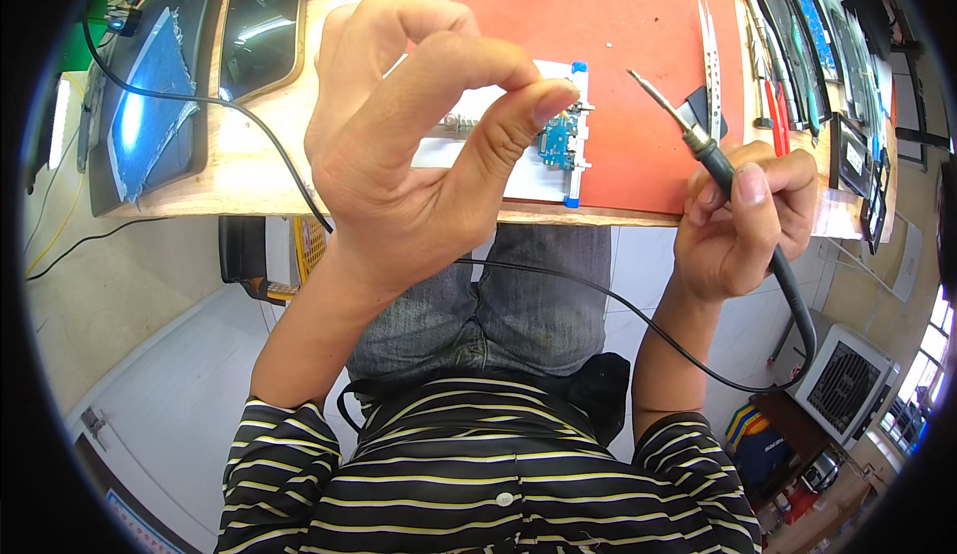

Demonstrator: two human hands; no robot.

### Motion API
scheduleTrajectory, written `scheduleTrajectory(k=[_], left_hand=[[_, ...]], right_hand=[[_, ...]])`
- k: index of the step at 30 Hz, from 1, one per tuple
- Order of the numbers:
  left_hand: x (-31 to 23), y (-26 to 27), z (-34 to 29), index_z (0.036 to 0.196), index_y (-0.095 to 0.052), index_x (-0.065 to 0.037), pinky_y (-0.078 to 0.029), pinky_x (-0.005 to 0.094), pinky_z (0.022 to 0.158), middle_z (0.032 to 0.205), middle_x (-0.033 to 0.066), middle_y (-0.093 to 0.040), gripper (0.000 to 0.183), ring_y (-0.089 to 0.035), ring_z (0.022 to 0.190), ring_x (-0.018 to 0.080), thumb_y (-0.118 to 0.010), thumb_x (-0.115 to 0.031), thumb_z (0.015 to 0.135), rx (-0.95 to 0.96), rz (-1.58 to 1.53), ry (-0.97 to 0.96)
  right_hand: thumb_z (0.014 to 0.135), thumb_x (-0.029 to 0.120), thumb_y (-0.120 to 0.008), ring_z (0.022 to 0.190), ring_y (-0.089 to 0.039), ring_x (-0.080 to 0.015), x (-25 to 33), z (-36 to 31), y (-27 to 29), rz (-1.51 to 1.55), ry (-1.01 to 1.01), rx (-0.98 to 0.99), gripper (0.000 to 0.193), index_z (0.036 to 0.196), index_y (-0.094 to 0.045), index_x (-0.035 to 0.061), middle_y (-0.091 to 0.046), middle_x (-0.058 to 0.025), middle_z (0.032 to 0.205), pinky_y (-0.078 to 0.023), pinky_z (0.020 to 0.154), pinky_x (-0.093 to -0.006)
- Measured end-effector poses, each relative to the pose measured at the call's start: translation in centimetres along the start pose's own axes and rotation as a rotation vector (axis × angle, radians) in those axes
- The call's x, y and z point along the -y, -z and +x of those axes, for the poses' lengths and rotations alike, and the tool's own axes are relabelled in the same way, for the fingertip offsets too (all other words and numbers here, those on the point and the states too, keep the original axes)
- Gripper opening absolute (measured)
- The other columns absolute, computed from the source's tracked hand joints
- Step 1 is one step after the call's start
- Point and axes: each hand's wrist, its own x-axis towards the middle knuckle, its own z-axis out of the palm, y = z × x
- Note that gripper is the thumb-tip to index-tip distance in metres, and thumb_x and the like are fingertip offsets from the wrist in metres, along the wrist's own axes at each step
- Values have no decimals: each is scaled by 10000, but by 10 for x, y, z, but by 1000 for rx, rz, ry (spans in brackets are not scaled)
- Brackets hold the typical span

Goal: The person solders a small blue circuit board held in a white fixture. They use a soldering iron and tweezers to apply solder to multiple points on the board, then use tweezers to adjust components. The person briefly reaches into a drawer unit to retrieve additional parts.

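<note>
My left hand is raised over the near edge of the bench, thumb and forefinger pinched together. Whatever lies between those fingertips, if anything, is too small to make out. Behind the pinch, a small blue circuit board sits in a white holder with blue ends, partly hidden by the hand. To the right, my right hand grips a soldering iron by its dark handle. The iron's bare metal tip points up and left over a red mat, apart from the board.
A pair of tweezers lies on the mat beyond the iron. Several hand tools and phone parts line the right side. The iron's black cord loops across my lap. At left are a dark panel and a blue sheet.
</note>
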Motion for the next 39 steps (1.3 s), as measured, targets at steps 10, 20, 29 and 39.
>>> scheduleTrajectory(k=[10, 20, 29, 39], left_hand=[[0, 0, -1, 898, -695, -22, -415, 276, 745, 873, 37, -597, 166, -516, 820, 164, -817, -73, 798, -15, -12, -7], [-1, 0, -1, 897, -694, -24, -420, 280, 751, 870, 35, -598, 173, -516, 818, 161, -822, -72, 791, -8, -9, -2], [1, 0, 0, 896, -697, -24, -419, 279, 741, 862, 39, -598, 176, -515, 817, 164, -824, -82, 789, 0, 3, -30], [2, 0, -1, 901, -697, -21, -418, 274, 730, 864, 39, -593, 176, -512, 815, 161, -823, -80, 793, 2, 9, -39]], right_hand=[[849, 3, -623, 443, -433, -94, 0, 0, 0, 0, -6, -6, 159, 827, -466, 23, -560, -127, 642, -381, 392, -216], [846, 6, -623, 438, -432, -93, 0, 0, 1, 12, -1, 3, 160, 821, -466, 21, -558, -127, 631, -379, 391, -215], [846, -3, -614, 433, -423, -90, -1, 0, 2, 33, 19, 11, 153, 828, -464, 18, -549, -126, 624, -378, 385, -214], [847, -3, -615, 438, -420, -92, -1, 0, 3, 44, 18, 21, 159, 828, -458, 19, -546, -128, 628, -372, 381, -216]])
